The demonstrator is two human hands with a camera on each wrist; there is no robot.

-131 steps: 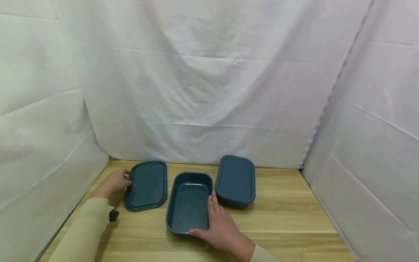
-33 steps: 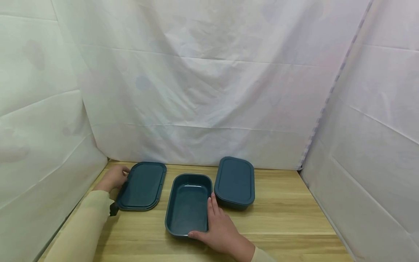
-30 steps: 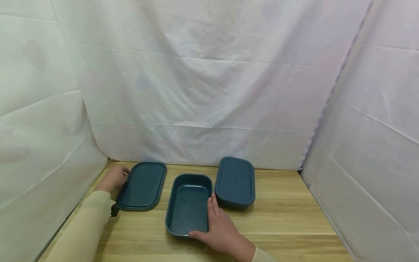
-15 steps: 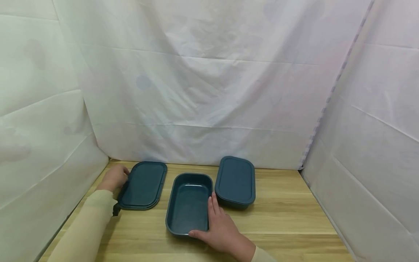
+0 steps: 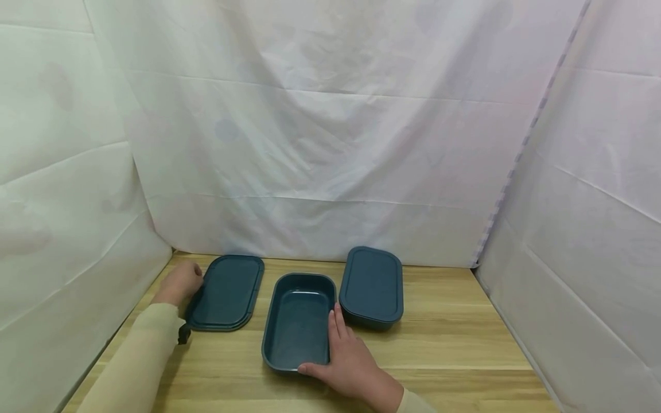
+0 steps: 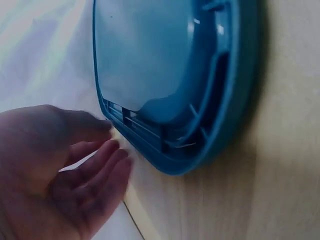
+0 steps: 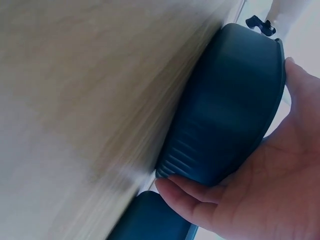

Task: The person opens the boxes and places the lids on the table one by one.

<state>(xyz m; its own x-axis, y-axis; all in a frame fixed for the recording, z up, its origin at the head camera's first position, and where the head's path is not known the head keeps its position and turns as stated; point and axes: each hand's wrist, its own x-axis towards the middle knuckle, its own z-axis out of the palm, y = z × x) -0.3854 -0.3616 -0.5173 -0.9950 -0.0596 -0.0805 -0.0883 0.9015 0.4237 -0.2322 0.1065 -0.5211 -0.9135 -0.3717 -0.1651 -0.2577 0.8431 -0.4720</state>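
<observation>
In the lower middle of the head view, the right hand [image 5: 350, 360] lies along the right wall of an open dark teal container [image 5: 298, 321], its fingers stretched up the side and the thumb wrapped round the near corner; the right wrist view shows the same hold from outside, the right hand [image 7: 270, 185] cupping the ribbed wall of the container [image 7: 227, 110] with gently bent fingers, a loose clasp rather than a tight grip. At lower left of the head view, the left hand [image 5: 179, 283] sits at the left edge of a flat teal lid [image 5: 226, 292] that lies on the wooden table [image 5: 454, 338]. In the left wrist view the left hand [image 6: 55, 175] is relaxed and holds nothing, its fingers [image 6: 107, 165] straight and just at the lid's [image 6: 165, 75] rim; whether they actually touch it I cannot tell. To the right of the open container, just beside it, stands a second teal container with its lid on [image 5: 371, 285]. A cream sleeve [image 5: 129, 367] covers the left forearm at the lower left of the frame. White cloth [image 5: 320, 143] hangs behind and at both sides of the table.
</observation>
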